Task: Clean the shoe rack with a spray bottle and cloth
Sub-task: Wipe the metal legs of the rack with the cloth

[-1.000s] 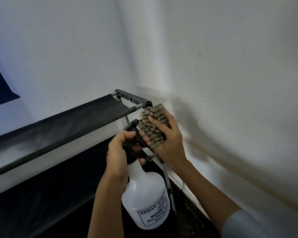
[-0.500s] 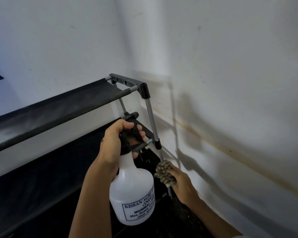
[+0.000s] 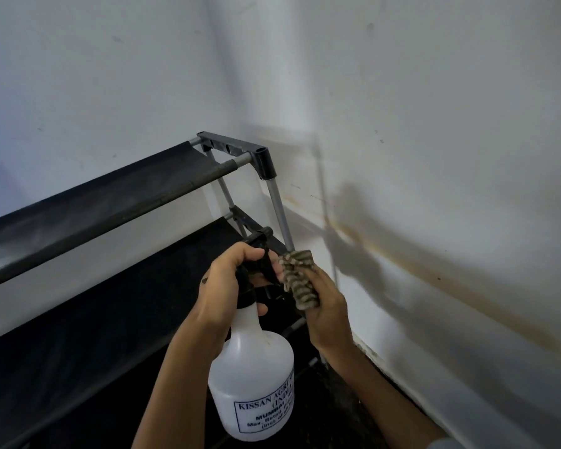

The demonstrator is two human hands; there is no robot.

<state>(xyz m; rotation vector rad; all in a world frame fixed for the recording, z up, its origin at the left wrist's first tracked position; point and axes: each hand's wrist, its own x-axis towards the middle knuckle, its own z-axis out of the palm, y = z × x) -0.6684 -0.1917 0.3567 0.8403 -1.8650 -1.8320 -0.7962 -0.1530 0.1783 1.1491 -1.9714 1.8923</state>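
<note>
Wiping the shoe rack (image 3: pixel 117 202) post.
My left hand (image 3: pixel 227 286) grips the spray bottle (image 3: pixel 251 384); my right hand (image 3: pixel 327 312) clutches the cloth (image 3: pixel 300 280) against the upright.

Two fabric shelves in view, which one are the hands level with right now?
The lower shelf. The left hand with the spray bottle and the right hand with the cloth are at its right end; the upper shelf sits above them.

the spray bottle (image 3: pixel 251 380) was translucent white plastic, smooth, with a black plastic trigger head (image 3: pixel 261 254). the cloth (image 3: pixel 300 280) looked ribbed and nubbly. the shoe rack (image 3: pixel 110 196) had matt black fabric shelves, dull metal tubes and plastic corner joints.
</note>
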